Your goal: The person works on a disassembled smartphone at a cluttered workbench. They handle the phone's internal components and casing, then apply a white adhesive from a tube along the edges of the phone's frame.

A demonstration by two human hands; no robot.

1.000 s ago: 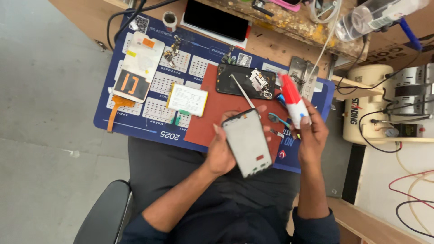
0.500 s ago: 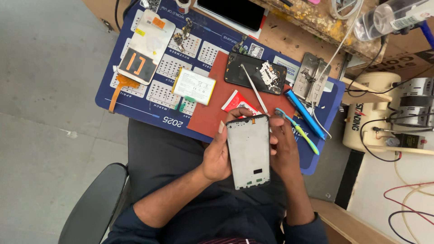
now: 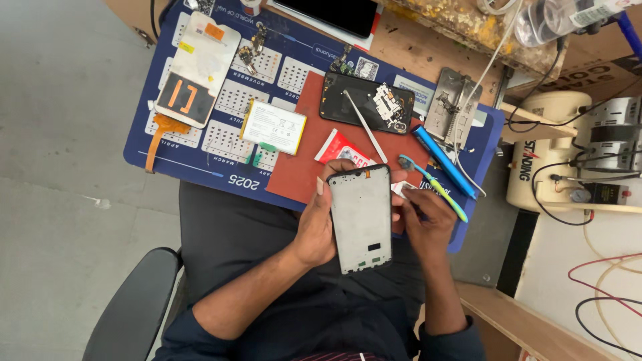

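My left hand (image 3: 314, 230) clasps the phone frame (image 3: 361, 219) upright above my lap, just short of the desk (image 3: 401, 50), steadying it while my right hand (image 3: 424, 217) pinches its right edge.

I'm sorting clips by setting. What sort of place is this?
Most likely a phone repair bench. The left hand holds a bare phone frame, a loose battery and an opened phone back lie on a blue work mat.

black phone (image 3: 332, 13) cut by top edge, left hand (image 3: 314, 230) fingers hidden behind phone frame (image 3: 361, 217) — palm too
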